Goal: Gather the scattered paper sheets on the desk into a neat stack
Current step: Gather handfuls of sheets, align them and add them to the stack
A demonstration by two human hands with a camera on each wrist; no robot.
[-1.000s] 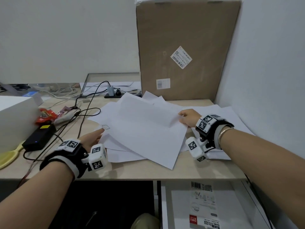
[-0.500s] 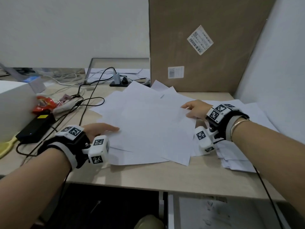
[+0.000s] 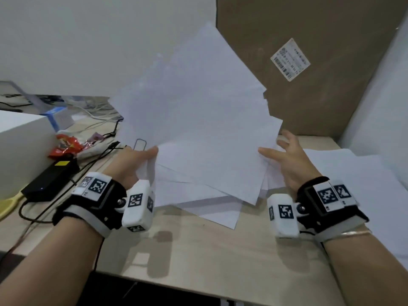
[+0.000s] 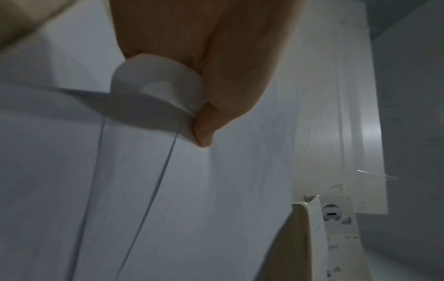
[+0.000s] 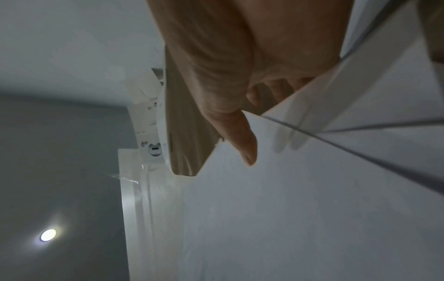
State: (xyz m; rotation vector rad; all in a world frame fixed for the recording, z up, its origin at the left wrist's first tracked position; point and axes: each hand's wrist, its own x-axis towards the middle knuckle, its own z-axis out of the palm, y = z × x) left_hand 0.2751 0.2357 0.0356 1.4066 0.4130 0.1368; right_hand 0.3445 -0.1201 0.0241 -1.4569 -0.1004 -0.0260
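Note:
A loose bunch of white paper sheets [image 3: 198, 107] is lifted off the desk [image 3: 198, 250], tilted up and fanned out unevenly. My left hand [image 3: 145, 157] grips its lower left edge; in the left wrist view the thumb of that hand [image 4: 206, 121] pinches a curled edge of the sheets [image 4: 168, 190]. My right hand [image 3: 276, 149] is at the bunch's right edge with fingers spread and straight. In the right wrist view that hand [image 5: 250, 133] has its thumb in front of the sheets [image 5: 288, 209] and its fingers behind. More sheets [image 3: 212, 208] lie flat beneath, and others [image 3: 353, 173] lie at the right.
A tall cardboard box [image 3: 309, 62] stands against the back wall behind the paper. At the left are a white box [image 3: 19, 146], a red wrapper [image 3: 64, 144], a black power adapter [image 3: 50, 182] with cables and a yellow object [image 3: 8, 204]. A wall bounds the right side.
The middle sheets, flat on the desk before, have come up and tipped upright. Both hands moved from pressing on them to their two side edges and rose.

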